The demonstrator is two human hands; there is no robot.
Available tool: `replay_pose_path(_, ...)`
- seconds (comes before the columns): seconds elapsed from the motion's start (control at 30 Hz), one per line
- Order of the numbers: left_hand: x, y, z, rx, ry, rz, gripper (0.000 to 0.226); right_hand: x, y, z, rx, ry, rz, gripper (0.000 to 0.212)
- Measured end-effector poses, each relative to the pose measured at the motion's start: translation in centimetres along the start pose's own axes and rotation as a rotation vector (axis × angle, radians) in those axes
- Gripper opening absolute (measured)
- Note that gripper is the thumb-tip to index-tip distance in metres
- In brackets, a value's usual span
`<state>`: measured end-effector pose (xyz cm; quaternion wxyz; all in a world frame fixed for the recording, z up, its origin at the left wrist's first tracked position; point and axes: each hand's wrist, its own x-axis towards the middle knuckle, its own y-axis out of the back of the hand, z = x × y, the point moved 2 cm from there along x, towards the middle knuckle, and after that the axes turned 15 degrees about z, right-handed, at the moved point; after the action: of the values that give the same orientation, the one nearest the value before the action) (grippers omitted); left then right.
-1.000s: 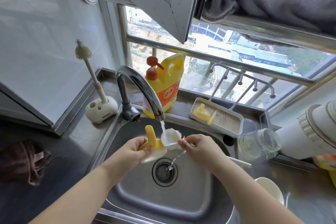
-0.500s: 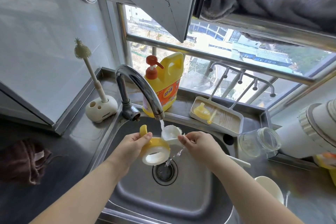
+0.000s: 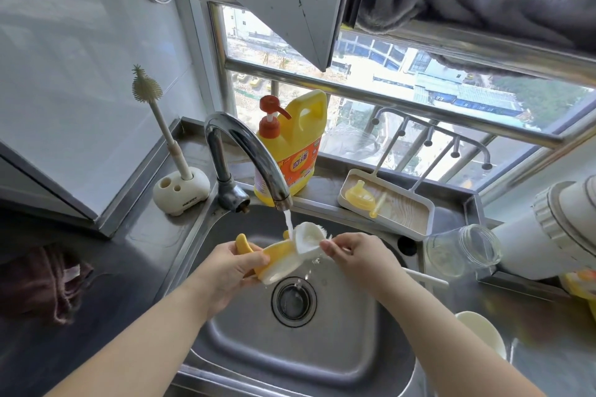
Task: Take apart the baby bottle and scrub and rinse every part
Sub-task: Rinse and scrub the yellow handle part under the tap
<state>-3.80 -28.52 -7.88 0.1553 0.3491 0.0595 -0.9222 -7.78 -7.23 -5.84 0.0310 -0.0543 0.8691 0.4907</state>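
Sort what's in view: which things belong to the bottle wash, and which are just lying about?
Job: yellow collar in left hand; brush in right hand; running tap; glass bottle; tray with spout; detergent.

Lying about: brown cloth; standing brush; bowl.

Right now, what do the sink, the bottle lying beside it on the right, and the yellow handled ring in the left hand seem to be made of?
Sink: brushed stainless steel, grey with dull reflections. Bottle: clear, see-through and glossy; glass or hard plastic, I cannot tell which. Yellow handled ring, gripped by the left hand: opaque smooth plastic, probably.
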Motion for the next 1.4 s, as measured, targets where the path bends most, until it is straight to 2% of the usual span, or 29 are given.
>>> replay_pose_path(0.13, 0.0, 0.6, 0.0, 0.040, -0.016, -0.022, 0.019, -0.2, 0.0, -0.3, 0.024, 0.053, -0.031, 0.032)
replay_pose_path(0.27, 0.1, 0.6, -0.1, 0.042, 0.021, -0.060, 0.042, 0.3, 0.4, -0.6, -0.004, 0.048, 0.005, 0.036)
replay_pose_path(0.43, 0.4, 0.5, -0.2, 0.088, 0.006, -0.093, 0.019, -0.2, -0.1, -1.0, -0.038, 0.095, -0.013, 0.035)
replay_pose_path(0.53, 0.2, 0.6, 0.0, 0.153, -0.030, -0.138, 0.020, 0.2, 0.2, -0.5, -0.028, 0.051, -0.012, 0.037)
replay_pose_path(0.67, 0.4, 0.5, -0.1, 0.189, -0.064, -0.164, 0.029, -0.1, -0.1, -0.8, 0.008, 0.114, -0.043, 0.034)
replay_pose_path(0.73, 0.4, 0.3, -0.1, 0.230, -0.103, -0.170, 0.033, 0.1, 0.1, -0.3, -0.004, 0.058, -0.011, 0.034)
replay_pose_path(0.83, 0.0, -0.2, 0.2, 0.279, -0.154, -0.253, 0.023, -0.1, 0.1, 0.0, -0.003, 0.060, 0.003, 0.034)
replay_pose_path(0.97, -0.3, -0.5, 0.2, 0.307, -0.187, -0.342, 0.048, -0.2, 0.0, -0.5, 0.023, 0.078, -0.029, 0.039)
replay_pose_path(1.07, -0.5, -0.8, 0.1, 0.366, -0.236, -0.324, 0.040, 0.2, 0.5, 0.0, 0.024, 0.014, -0.014, 0.037)
replay_pose_path(1.2, -0.6, -0.8, -0.2, 0.417, -0.286, -0.335, 0.024, -0.2, -0.1, -0.3, 0.032, 0.081, -0.055, 0.031)
replay_pose_path(1.33, -0.7, -1.0, -0.2, 0.393, -0.262, -0.319, 0.050, 0.1, 0.0, 0.0, 0.044, 0.040, -0.013, 0.033)
replay_pose_path(1.4, -0.7, -1.0, -0.2, 0.294, -0.191, -0.312, 0.048, -0.2, -0.3, -0.4, 0.063, 0.078, -0.029, 0.034)
